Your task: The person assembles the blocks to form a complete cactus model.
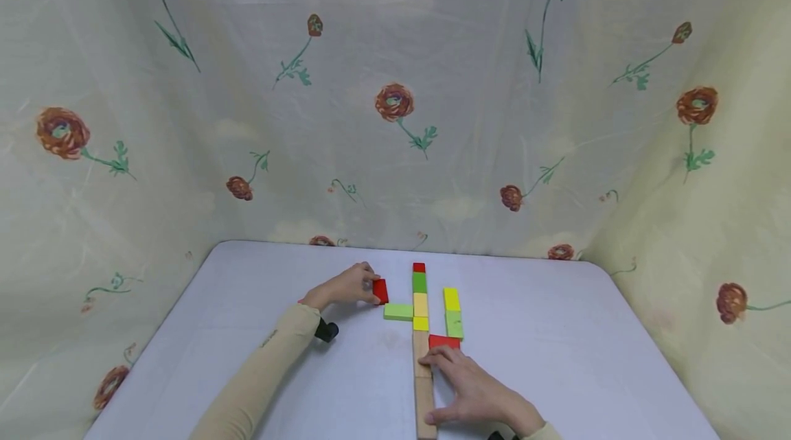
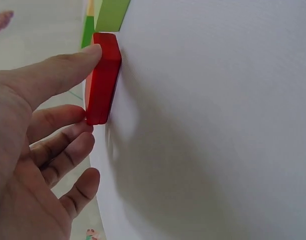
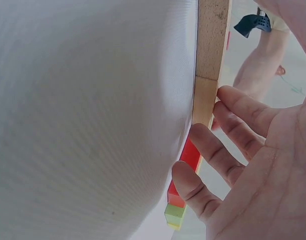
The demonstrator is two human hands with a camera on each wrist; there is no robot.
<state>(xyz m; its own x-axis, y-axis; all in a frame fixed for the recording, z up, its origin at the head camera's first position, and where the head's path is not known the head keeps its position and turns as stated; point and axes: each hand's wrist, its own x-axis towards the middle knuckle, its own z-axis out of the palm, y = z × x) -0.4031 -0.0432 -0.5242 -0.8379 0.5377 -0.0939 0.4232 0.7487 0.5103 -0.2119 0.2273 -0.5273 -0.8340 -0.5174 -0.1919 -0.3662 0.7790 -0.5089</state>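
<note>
My left hand (image 1: 349,285) pinches a red block (image 2: 104,80) between thumb and fingertips, just above or at the table; the left wrist view shows it edge-on. To its right, a light green block (image 1: 398,312) lies crosswise against a column of blocks. That column runs from a small red block (image 1: 419,267) through green (image 1: 419,282), pale wood (image 1: 420,304) and yellow (image 1: 421,323) to two long wooden blocks. My right hand (image 1: 472,388) rests its fingertips on the upper wooden block (image 1: 421,344) and its thumb on the lower one (image 1: 424,402), fingers fairly straight.
Right of the column, another red block (image 1: 443,341) adjoins it, with a light green block (image 1: 454,325) and a yellow block (image 1: 452,298) extending away from me. A white-covered table (image 1: 544,330) carries everything. A flowered curtain (image 1: 469,152) hangs behind and at both sides.
</note>
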